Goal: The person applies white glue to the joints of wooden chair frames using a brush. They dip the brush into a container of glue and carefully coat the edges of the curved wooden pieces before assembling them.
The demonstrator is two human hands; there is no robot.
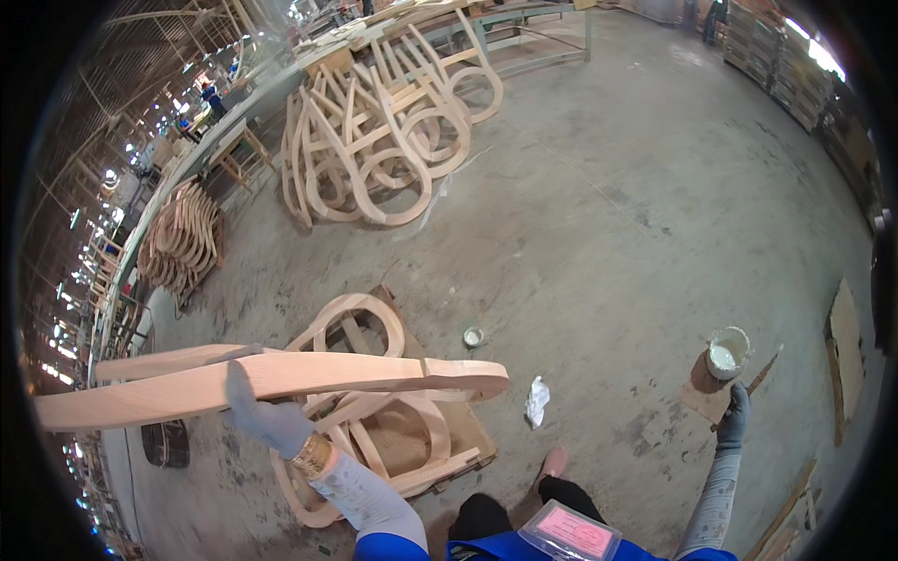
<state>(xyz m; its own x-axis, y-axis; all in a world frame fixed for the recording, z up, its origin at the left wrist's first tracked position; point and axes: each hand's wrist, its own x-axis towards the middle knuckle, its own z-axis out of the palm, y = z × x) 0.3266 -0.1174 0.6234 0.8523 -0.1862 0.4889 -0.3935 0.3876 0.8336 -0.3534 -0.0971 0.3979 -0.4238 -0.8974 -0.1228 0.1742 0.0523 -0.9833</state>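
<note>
Left hand point(269, 421): I see its grey-gloved fingers closed around one leg of a piece of pale wood, thumb and fingers on either side.
Wooden frame point(383, 371): it is in that left grip, raised and running crosswise above the floor; its rounded end points right, and a second leg shows behind the first.
Right hand point(735, 421): gloved too, out to the right, fingers partly curled; from my view I cannot tell how far they are closed or whether they hold anything.
White tub point(746, 350): just beyond the right fingertips, with pale stuff inside; I cannot tell if they touch.
Brown stick point(767, 367): slants up just right of that hand; I cannot make out whether it is held.
Lower frames point(435, 425): several overlap beneath the raised one, on a brown board point(474, 447).
Small cup point(474, 337): on the floor near those frames, pale inside.
White crumpled scrap point(537, 402): on the floor between the board and the tub.
Frame pile point(374, 154): farther ahead, many looped frames leaning together beside a workbench point(538, 47).
Curved pieces point(182, 241): stacked at far left, well apart from both hands.
</note>
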